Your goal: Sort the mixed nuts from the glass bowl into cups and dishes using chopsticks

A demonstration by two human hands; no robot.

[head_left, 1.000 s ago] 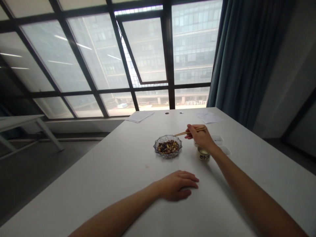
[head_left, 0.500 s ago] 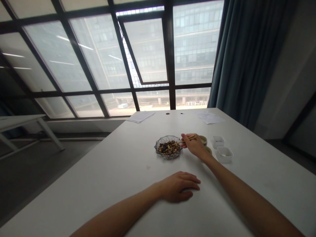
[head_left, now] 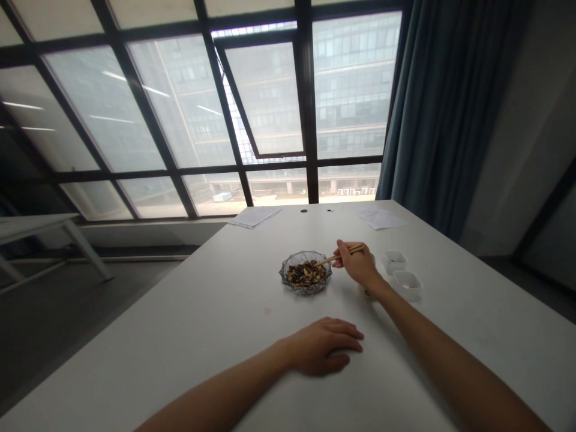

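Observation:
My right hand (head_left: 357, 263) is closed around a pair of chopsticks (head_left: 332, 259), whose tips reach into a faceted glass bowl (head_left: 284, 281). A mix of dark and light brown bits (head_left: 306, 273), perhaps nuts or seeds, fills the bowl; the tips touch or hover at its right side, and I cannot tell if they pinch a piece. Flat on the table nearer to me lies my left hand (head_left: 324, 346), fingers stretched out and holding nothing. Behind the right hand and wrist, something small and round is mostly hidden.
Two small clear plastic containers (head_left: 407, 285) with a few bits inside stand right of my right hand. Papers (head_left: 254, 216) lie at the far left of the white table (head_left: 216, 336), more sheets (head_left: 381, 217) at the far right. A blue curtain (head_left: 432, 132) hangs beyond.
My right hand has shifted slightly right, away from the bowl, showing more of the chopsticks and covering the green-brown round containers behind it. My left hand stays in place.

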